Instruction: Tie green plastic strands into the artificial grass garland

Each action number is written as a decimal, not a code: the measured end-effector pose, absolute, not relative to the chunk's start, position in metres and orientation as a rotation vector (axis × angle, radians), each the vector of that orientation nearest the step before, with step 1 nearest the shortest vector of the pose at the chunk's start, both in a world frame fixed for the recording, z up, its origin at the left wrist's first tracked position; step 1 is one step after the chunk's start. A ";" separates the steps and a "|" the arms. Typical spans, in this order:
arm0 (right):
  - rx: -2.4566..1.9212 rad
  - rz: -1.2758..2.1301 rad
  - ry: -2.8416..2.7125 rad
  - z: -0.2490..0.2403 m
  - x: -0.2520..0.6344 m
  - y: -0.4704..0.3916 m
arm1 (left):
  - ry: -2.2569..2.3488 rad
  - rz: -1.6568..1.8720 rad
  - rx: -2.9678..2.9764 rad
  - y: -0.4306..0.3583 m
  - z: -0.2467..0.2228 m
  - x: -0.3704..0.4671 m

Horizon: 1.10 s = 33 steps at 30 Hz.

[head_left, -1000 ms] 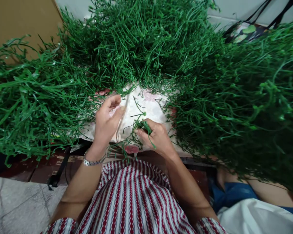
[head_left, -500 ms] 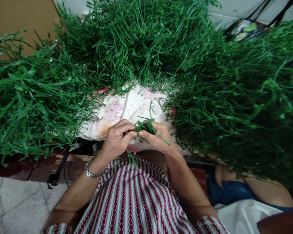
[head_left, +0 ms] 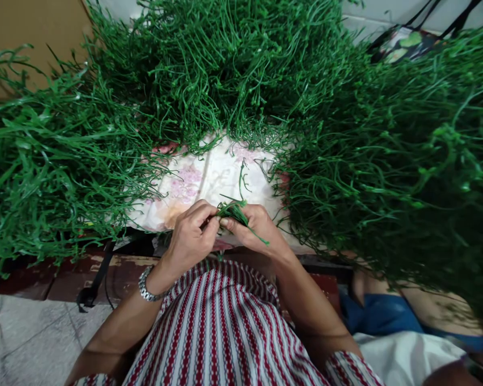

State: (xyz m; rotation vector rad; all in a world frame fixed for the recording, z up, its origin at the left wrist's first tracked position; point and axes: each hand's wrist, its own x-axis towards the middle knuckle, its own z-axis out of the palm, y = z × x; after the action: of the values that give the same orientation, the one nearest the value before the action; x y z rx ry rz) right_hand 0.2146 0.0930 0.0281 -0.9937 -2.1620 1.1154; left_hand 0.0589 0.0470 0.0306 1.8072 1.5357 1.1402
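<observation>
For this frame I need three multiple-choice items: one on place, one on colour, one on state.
1. Where does the small bunch of green stems sit?
A. between both hands, above the floral cloth
B. on the grey floor at left
C. on the cardboard at top left

2. What colour are the stripes of the garment?
A. blue and yellow
B. red and white
C. black and green

3. How does the left hand stand?
A. flat and open on the cloth
B. fingers pinched on the bunch
C. out of view

Key: 1 A, the bunch lies between the left hand and the right hand over the floral cloth; 2 B, red and white stripes show; 3 B, its fingertips close on the stems.
</observation>
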 end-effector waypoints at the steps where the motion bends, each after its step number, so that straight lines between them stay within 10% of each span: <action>1: -1.005 1.062 -2.199 0.028 0.215 0.094 | 1.538 1.140 1.795 0.046 0.030 0.059; 15: -0.940 -0.068 -2.580 0.010 0.206 0.106 | 1.290 1.115 1.198 0.041 0.019 0.050; 26: -1.224 0.031 -2.560 0.025 0.207 0.121 | 1.282 1.189 0.988 0.022 0.039 0.049; 33: -0.898 0.722 -2.135 0.029 0.214 0.116 | 1.118 1.228 0.670 0.044 0.036 0.038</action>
State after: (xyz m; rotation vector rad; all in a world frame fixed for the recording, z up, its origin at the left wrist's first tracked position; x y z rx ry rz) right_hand 0.2143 0.1161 0.0285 -0.8977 -2.1346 0.7224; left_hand 0.0376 0.0439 0.0363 0.6696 1.1179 1.2279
